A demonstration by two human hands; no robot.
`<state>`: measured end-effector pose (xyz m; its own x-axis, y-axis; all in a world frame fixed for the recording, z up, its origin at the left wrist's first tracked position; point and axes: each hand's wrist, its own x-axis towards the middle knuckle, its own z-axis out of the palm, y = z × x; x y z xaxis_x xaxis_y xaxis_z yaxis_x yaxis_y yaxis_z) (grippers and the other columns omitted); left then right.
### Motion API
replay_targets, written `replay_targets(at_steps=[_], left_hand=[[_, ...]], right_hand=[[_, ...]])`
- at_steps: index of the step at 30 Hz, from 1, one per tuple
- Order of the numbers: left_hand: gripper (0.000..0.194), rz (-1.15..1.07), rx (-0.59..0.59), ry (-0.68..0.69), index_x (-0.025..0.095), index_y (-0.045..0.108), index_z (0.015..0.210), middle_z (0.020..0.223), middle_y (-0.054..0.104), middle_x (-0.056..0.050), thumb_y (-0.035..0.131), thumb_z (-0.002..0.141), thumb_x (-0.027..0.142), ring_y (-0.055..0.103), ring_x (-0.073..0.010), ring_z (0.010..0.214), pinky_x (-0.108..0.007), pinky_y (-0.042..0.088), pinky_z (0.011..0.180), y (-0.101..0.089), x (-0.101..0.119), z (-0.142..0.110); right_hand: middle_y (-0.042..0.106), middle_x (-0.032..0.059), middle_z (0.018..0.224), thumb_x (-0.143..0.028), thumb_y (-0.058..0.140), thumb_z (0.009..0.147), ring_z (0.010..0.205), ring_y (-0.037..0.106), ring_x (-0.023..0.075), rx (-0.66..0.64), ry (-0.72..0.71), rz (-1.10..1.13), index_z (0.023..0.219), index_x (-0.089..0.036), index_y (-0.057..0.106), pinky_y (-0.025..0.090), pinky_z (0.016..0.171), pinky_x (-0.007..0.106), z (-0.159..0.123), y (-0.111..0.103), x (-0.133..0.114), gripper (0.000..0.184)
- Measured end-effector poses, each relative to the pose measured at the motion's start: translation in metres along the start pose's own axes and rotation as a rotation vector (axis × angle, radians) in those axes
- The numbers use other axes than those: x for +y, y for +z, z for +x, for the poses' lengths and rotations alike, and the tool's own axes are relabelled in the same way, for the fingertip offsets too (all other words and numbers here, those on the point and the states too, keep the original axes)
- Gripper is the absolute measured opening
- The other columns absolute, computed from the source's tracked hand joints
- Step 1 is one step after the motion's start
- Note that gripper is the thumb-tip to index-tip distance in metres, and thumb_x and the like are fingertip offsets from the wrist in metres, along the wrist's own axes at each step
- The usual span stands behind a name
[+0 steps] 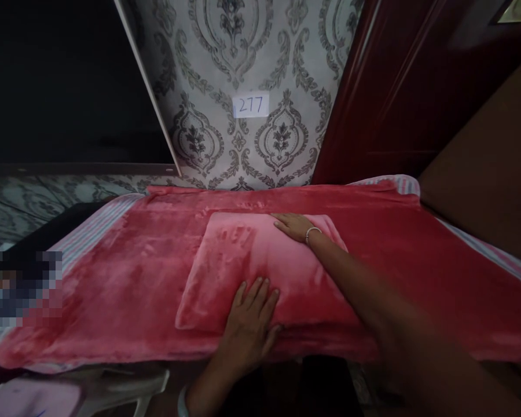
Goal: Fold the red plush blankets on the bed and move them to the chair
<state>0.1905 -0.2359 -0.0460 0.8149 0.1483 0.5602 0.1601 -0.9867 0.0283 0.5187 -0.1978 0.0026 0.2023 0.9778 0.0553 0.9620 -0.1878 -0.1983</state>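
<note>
A pink plush pillow [260, 260] lies on a red fleece blanket [134, 272] that covers the bed. My left hand [249, 321] rests flat on the pillow's near edge, fingers spread. My right hand [293, 226] reaches across and lies flat on the pillow's far edge, fingers stretched out; a thin bangle circles its wrist. Neither hand holds anything.
A striped sheet [91, 229] shows under the blanket at both sides. Patterned wallpaper carries a paper label reading 277 [250, 105]. A dark red door [417, 87] stands at the right, a dark panel [61, 81] at the left. A pale plastic stool [113, 388] sits below the bed's edge.
</note>
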Motion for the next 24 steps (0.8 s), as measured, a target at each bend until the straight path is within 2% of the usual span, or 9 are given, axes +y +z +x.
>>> replay_targets(at_steps=[5,10,13,16,18,20,22,24], left_hand=[[0.053,-0.003,0.017,0.002,0.017,0.053,0.147,0.151,0.055,-0.012,0.053,0.098,0.035,0.045,-0.0277,0.145,-0.048,0.024,0.124,0.002,0.001,0.0],[0.056,-0.019,-0.018,-0.03,0.017,0.051,0.149,0.152,0.054,-0.015,0.055,0.096,0.034,0.043,-0.0294,0.146,-0.052,0.028,0.123,0.003,0.002,-0.001],[0.058,-0.032,-0.021,-0.037,0.017,0.05,0.15,0.152,0.054,-0.015,0.056,0.096,0.036,0.044,-0.0294,0.146,-0.053,0.029,0.122,0.004,0.002,-0.002],[0.058,-0.037,-0.026,-0.034,0.018,0.05,0.15,0.151,0.055,-0.015,0.056,0.096,0.038,0.045,-0.0295,0.145,-0.053,0.03,0.122,0.005,0.001,-0.002],[0.057,-0.036,-0.025,-0.031,0.017,0.051,0.149,0.151,0.055,-0.015,0.055,0.097,0.039,0.045,-0.03,0.144,-0.054,0.031,0.121,0.005,0.001,-0.001],[0.057,-0.04,-0.006,-0.026,0.015,0.052,0.147,0.151,0.055,-0.016,0.054,0.097,0.041,0.046,-0.031,0.143,-0.054,0.032,0.12,0.003,0.002,0.0],[0.054,-0.056,0.034,-0.007,0.014,0.055,0.144,0.147,0.058,-0.015,0.054,0.097,0.042,0.049,-0.0312,0.14,-0.054,0.034,0.119,-0.001,0.004,0.001],[0.045,-0.076,0.093,0.014,0.015,0.061,0.136,0.136,0.066,-0.014,0.052,0.098,0.036,0.056,-0.0287,0.131,-0.052,0.034,0.119,-0.008,0.004,-0.001]], right_hand=[[0.052,0.0092,0.154,-0.048,0.034,0.105,0.141,0.049,0.0276,0.084,-0.001,0.06,0.154,-0.019,0.047,0.036,0.119,0.045,-0.002,0.009,0.005,0.058],[0.049,0.0104,0.155,-0.046,0.031,0.106,0.142,0.048,0.0286,0.068,0.014,0.03,0.156,-0.018,0.044,0.035,0.12,0.047,-0.004,0.007,0.001,0.059],[0.044,0.0126,0.159,-0.045,0.032,0.106,0.146,0.043,0.0318,0.036,0.092,-0.036,0.158,-0.019,0.041,0.03,0.121,0.055,-0.006,-0.001,-0.009,0.059],[0.034,0.0109,0.165,-0.049,0.036,0.105,0.152,0.029,0.0356,0.058,0.131,-0.061,0.159,-0.026,0.037,0.023,0.12,0.066,-0.012,-0.007,-0.031,0.059],[0.029,0.0094,0.167,-0.05,0.034,0.106,0.155,0.023,0.0331,0.099,0.022,-0.01,0.161,-0.027,0.034,0.022,0.122,0.065,-0.022,-0.008,-0.053,0.06],[0.028,0.0084,0.167,-0.048,0.029,0.107,0.155,0.023,0.0273,0.107,-0.179,0.078,0.162,-0.025,0.032,0.023,0.124,0.057,-0.035,-0.006,-0.08,0.06],[0.03,0.0069,0.167,-0.046,0.027,0.108,0.155,0.026,0.0234,0.067,-0.36,0.154,0.161,-0.025,0.034,0.025,0.125,0.049,-0.052,-0.003,-0.107,0.058],[0.034,0.0052,0.165,-0.046,0.029,0.108,0.154,0.027,0.0224,0.007,-0.474,0.187,0.16,-0.026,0.037,0.025,0.126,0.047,-0.068,0.001,-0.133,0.056]])
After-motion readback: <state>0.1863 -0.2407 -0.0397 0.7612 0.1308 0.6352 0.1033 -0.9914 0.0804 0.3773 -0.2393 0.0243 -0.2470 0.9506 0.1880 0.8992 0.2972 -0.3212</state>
